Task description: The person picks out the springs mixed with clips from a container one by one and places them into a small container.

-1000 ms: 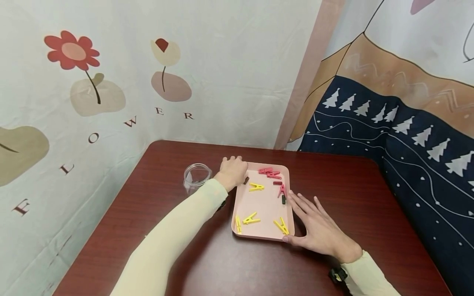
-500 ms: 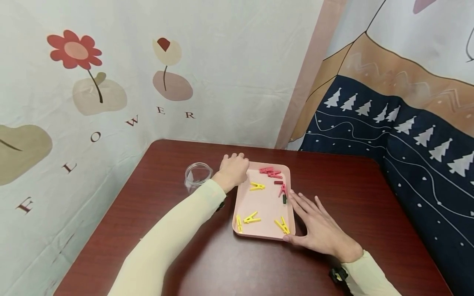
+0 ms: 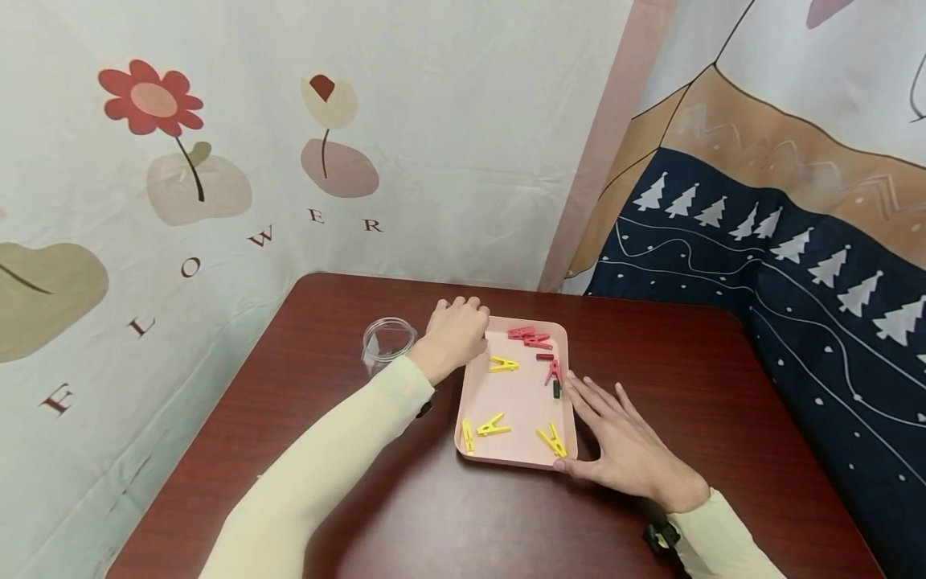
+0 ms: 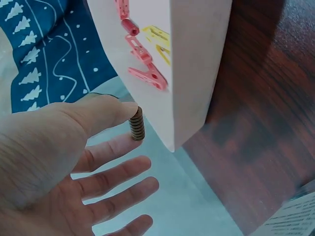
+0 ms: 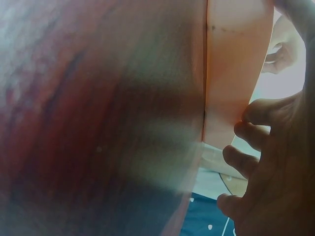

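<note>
My left hand (image 3: pixel 456 334) is over the far left corner of the pink tray (image 3: pixel 517 402). In the left wrist view its thumb and index finger pinch a small brown ribbed cylinder (image 4: pixel 137 125), while the other fingers are extended. My right hand (image 3: pixel 625 454) lies along the tray's right side with fingers spread, fingertips touching the edge. Inside the tray lie several yellow clothespins (image 3: pixel 493 426) and red clothespins (image 3: pixel 537 341). A dark red cylinder (image 3: pixel 545 357) and a dark green cylinder (image 3: pixel 556 390) are near its right wall.
A clear round jar (image 3: pixel 389 342) stands left of the tray, beside my left wrist. The brown table (image 3: pixel 694 378) reaches back to a patterned curtain (image 3: pixel 448 161). Printed paper (image 4: pixel 290 219) shows at the lower right in the left wrist view.
My left hand has shifted slightly right over the tray corner. The dark piece visible beside its fingers a second ago is now hidden in the head view. My right hand stays put.
</note>
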